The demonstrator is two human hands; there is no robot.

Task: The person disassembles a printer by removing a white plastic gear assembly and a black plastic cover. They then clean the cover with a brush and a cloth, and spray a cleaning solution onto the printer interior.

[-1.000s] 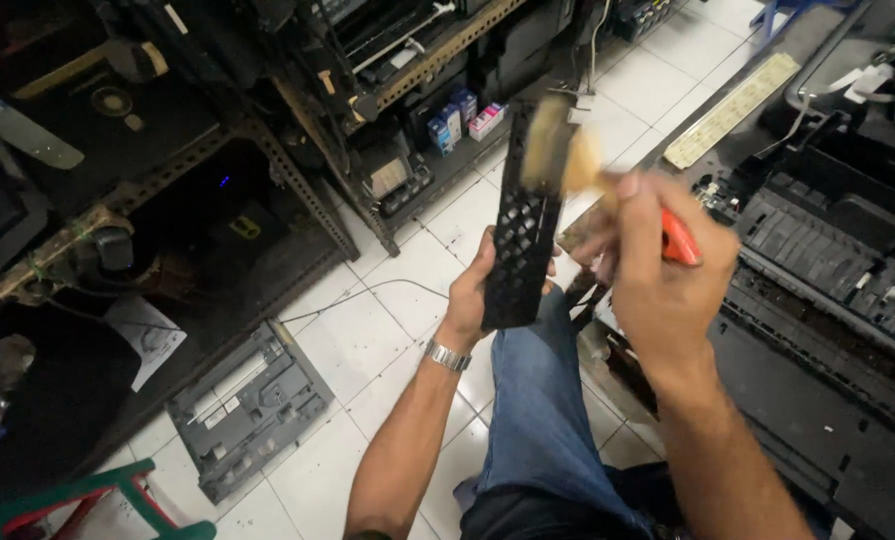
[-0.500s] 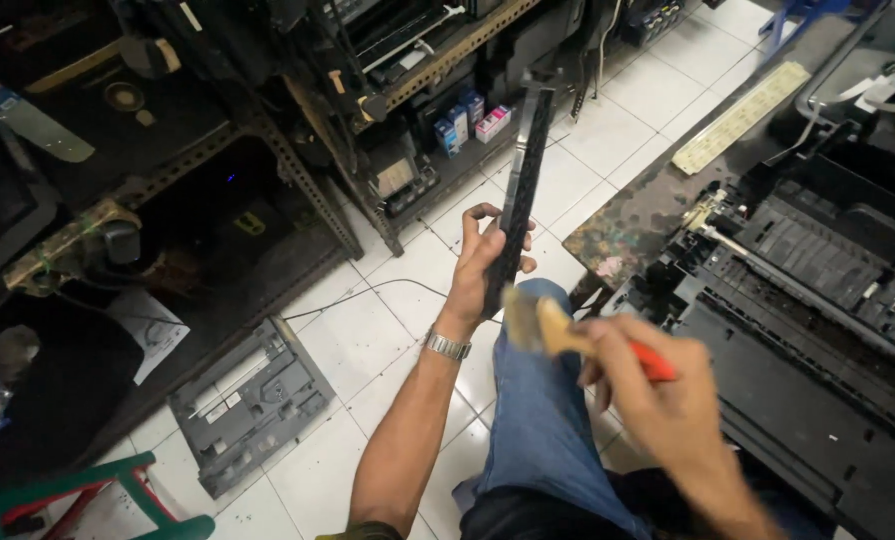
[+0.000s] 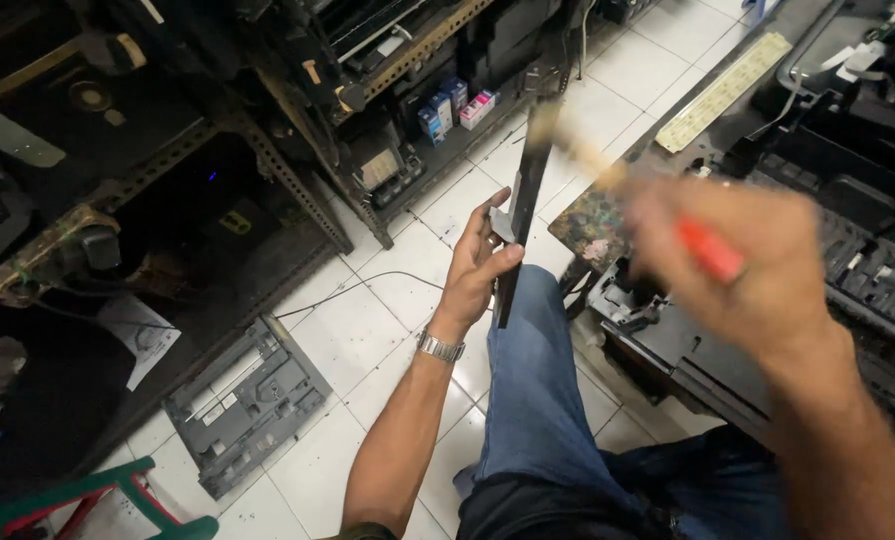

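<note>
A person holds a long black strip and a brush over a white tiled floor.

The left hand (image 3: 480,262) has its fingers and thumb closed around the long black strip (image 3: 524,215). The strip stands almost upright, just above the knee in blue jeans (image 3: 538,400). The right hand (image 3: 758,265) is closed around a brush with a red handle (image 3: 710,250). The brush's pale tip reaches up to the top of the strip, but it is blurry, so I cannot tell if it touches. A silver watch (image 3: 440,346) is on the left wrist. Left of the strip, a grey plastic panel (image 3: 251,402) lies flat on the floor (image 3: 368,330). Right of the strip sits an opened black machine (image 3: 848,250). Behind the strip, a metal shelf (image 3: 408,60) holds small boxes.
</note>
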